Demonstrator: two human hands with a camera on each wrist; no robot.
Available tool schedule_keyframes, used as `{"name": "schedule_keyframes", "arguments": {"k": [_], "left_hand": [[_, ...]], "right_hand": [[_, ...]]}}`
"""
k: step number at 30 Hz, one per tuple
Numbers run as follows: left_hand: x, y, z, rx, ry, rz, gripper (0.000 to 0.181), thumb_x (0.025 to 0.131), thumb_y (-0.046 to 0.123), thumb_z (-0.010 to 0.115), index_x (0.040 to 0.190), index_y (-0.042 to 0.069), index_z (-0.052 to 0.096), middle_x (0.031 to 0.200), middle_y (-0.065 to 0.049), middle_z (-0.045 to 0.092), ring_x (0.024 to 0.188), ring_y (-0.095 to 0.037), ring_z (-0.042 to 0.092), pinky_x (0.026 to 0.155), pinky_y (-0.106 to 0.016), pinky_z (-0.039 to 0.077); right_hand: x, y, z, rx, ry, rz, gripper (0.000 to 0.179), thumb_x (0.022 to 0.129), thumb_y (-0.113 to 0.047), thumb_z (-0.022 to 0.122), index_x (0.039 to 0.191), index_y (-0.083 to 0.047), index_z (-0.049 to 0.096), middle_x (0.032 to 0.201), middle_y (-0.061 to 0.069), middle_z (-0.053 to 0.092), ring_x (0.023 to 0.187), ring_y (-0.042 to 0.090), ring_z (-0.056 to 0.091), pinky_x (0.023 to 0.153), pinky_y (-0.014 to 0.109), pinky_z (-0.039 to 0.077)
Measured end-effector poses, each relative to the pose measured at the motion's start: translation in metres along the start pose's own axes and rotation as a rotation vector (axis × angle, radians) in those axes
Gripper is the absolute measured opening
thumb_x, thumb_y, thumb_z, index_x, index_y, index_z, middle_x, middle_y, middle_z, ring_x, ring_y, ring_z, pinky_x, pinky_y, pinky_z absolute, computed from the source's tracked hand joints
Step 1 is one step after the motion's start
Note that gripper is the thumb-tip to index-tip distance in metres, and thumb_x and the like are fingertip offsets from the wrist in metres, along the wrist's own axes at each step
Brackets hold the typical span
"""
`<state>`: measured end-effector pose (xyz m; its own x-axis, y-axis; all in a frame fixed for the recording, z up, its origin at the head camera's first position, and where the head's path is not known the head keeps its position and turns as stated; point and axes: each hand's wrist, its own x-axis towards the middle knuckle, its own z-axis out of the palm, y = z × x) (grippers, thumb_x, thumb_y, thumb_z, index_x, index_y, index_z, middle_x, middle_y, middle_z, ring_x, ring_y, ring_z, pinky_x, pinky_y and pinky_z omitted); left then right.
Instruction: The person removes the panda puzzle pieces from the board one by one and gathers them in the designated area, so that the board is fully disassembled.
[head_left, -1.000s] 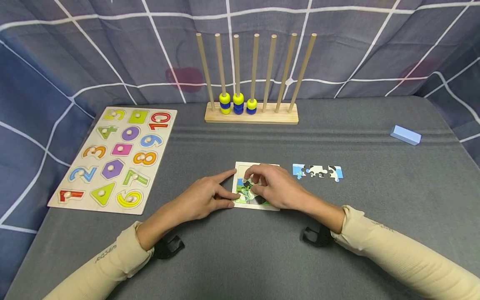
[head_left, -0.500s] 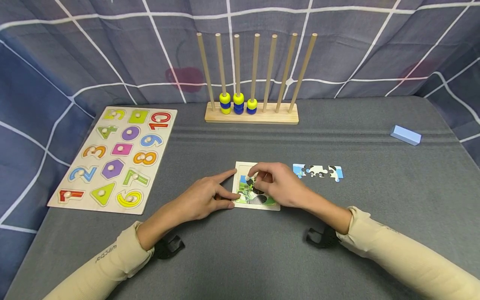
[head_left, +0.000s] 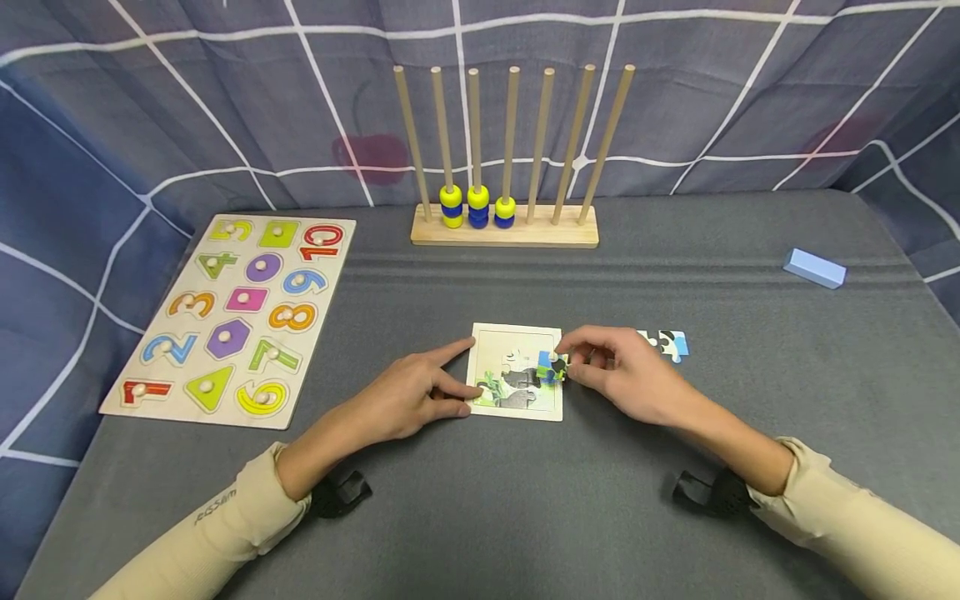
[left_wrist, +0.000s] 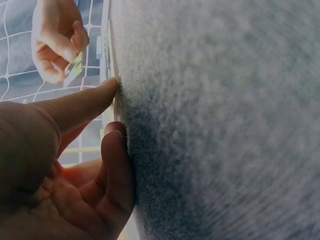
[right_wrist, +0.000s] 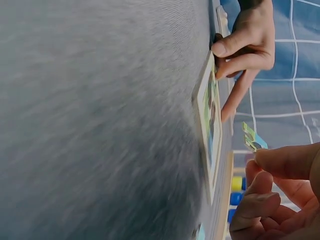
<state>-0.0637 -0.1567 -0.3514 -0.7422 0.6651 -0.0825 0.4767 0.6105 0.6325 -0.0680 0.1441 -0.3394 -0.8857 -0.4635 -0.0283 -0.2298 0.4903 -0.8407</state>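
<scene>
A small square puzzle board (head_left: pixel 517 329) lies flat on the table in the head view, showing part of a panda picture, with its upper part pale and bare. My left hand (head_left: pixel 405 398) rests at its left side, fingers fairly straight, fingertips touching the edge. Between thumb and fingers, my right hand (head_left: pixel 633 371) pinches a blue, green and black jigsaw piece (head_left: pixel 550 365) over the board's right edge. In the right wrist view this piece (right_wrist: pixel 254 137) is held up off the board. Loose panda jigsaw pieces (head_left: pixel 675 344) lie beyond the right hand, partly hidden by it.
To the left lies a wooden peg puzzle (head_left: pixel 307 367) of numbers and shapes. A wooden bead rack (head_left: pixel 510 237) with tall rods and some yellow and blue beads stands at the back. A light blue block (head_left: pixel 814 268) sits at the far right, before a checked cloth wall.
My right hand has lifted the jigsaw piece out of the board's left part and carried it right, uncovering pale board. It now hides some of the loose pieces. My left hand stays put.
</scene>
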Motion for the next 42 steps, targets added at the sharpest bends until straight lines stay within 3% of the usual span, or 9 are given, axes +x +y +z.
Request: {"name": "schedule_keyframes", "arguments": {"k": [9,15,22,28,42], "left_hand": [[-0.001,0.001,0.001,-0.007,-0.003,0.001,0.027,0.088,0.019,0.076,0.114,0.014,0.076,0.154,-0.016,0.037,0.085,-0.008,0.056,0.087,-0.038,0.045],[-0.002,0.001,0.0,-0.004,0.006,0.008,0.027,0.088,0.019,0.076,0.115,0.014,0.076,0.153,-0.017,0.038,0.091,-0.009,0.057,0.091,-0.041,0.046],[-0.002,0.0,0.001,0.002,0.014,0.013,0.028,0.088,0.019,0.077,0.115,0.013,0.076,0.152,-0.018,0.039,0.089,-0.007,0.057,0.091,-0.044,0.046],[-0.001,0.002,0.001,0.005,0.007,-0.002,0.028,0.088,0.02,0.077,0.115,0.014,0.075,0.153,-0.017,0.038,0.087,-0.007,0.056,0.09,-0.042,0.046],[0.0,0.003,0.0,0.005,0.004,-0.005,0.028,0.088,0.019,0.076,0.116,0.014,0.075,0.153,-0.017,0.037,0.091,-0.01,0.057,0.091,-0.043,0.046]], "right_hand": [[-0.023,0.013,-0.02,-0.042,0.031,0.018,0.016,0.09,0.001,0.067,0.102,-0.01,0.071,0.08,-0.001,0.06,0.062,0.011,0.05,0.059,0.026,0.041],[-0.028,0.021,-0.025,-0.087,0.039,0.026,0.018,0.089,0.003,0.067,0.101,-0.009,0.071,0.078,-0.002,0.058,0.062,0.01,0.049,0.059,0.026,0.041],[-0.029,0.029,-0.021,-0.284,0.075,0.01,0.022,0.085,0.004,0.068,0.101,-0.011,0.072,0.075,-0.01,0.058,0.059,0.005,0.048,0.059,0.027,0.04],[-0.029,0.03,-0.02,-0.37,0.097,0.009,0.026,0.082,0.003,0.067,0.102,-0.012,0.073,0.074,-0.012,0.056,0.059,0.003,0.047,0.061,0.029,0.039],[-0.032,0.03,-0.019,-0.369,0.111,0.015,0.025,0.083,0.003,0.069,0.103,-0.011,0.073,0.078,-0.009,0.057,0.061,0.004,0.047,0.062,0.031,0.039]]}}
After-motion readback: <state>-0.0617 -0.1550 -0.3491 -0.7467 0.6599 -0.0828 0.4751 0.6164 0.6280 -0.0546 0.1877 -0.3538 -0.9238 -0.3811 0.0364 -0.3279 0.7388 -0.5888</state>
